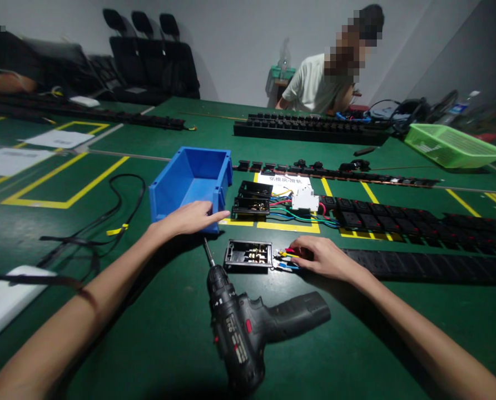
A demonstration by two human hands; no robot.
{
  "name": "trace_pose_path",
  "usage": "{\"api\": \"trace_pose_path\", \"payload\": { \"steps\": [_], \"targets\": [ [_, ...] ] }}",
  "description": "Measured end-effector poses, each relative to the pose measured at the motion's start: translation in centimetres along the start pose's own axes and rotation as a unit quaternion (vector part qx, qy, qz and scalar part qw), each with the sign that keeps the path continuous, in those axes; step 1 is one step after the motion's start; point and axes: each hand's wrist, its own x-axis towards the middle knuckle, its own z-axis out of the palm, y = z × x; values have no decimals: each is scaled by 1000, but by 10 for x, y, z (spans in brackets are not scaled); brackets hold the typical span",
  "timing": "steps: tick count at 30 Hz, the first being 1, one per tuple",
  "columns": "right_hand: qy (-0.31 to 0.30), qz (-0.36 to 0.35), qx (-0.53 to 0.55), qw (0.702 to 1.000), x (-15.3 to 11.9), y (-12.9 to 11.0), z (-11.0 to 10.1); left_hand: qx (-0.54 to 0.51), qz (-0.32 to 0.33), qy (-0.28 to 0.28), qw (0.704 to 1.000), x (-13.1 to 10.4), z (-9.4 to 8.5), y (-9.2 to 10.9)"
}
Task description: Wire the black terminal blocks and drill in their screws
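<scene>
My left hand (pixel 192 218) reaches over the near edge of a blue plastic bin (pixel 160 197). One digit stretches out to the right; the others are partly hidden by the hand. My right hand (pixel 321 256) pinches red, yellow and blue wires (pixel 288 255) with terminal ends. These lie at the right end of an open black socket housing (pixel 238 256) with brass contacts inside. A black power drill (pixel 235 322) rests on its side in front of me, its bit pointing towards the bin.
Behind the housing, wired black modules (pixel 252 207) join a white breaker (pixel 305 199). Black socket strips (pixel 406 265) run off right. A green basket (pixel 452 145), black cable (pixel 120 208) and white bar (pixel 12 300) lie on the green table (pixel 156 344). Two people sit beyond.
</scene>
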Motion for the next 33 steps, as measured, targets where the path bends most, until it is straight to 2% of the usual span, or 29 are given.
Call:
{"api": "trace_pose_path", "payload": {
  "steps": [9,18,24,33],
  "targets": [
    [0,-4,-10,1000,-1,0,0,-16,-9,13,1000,3,1,-1],
    [-1,-4,-8,1000,0,0,0,-6,10,13,1000,2,-1,2],
    [-4,2,-12,1000,0,-1,0,4,-10,-7,1000,2,-1,2],
    [-8,8,-15,1000,1,-1,-1,4,-3,-6,1000,2,-4,4]
  ]
}}
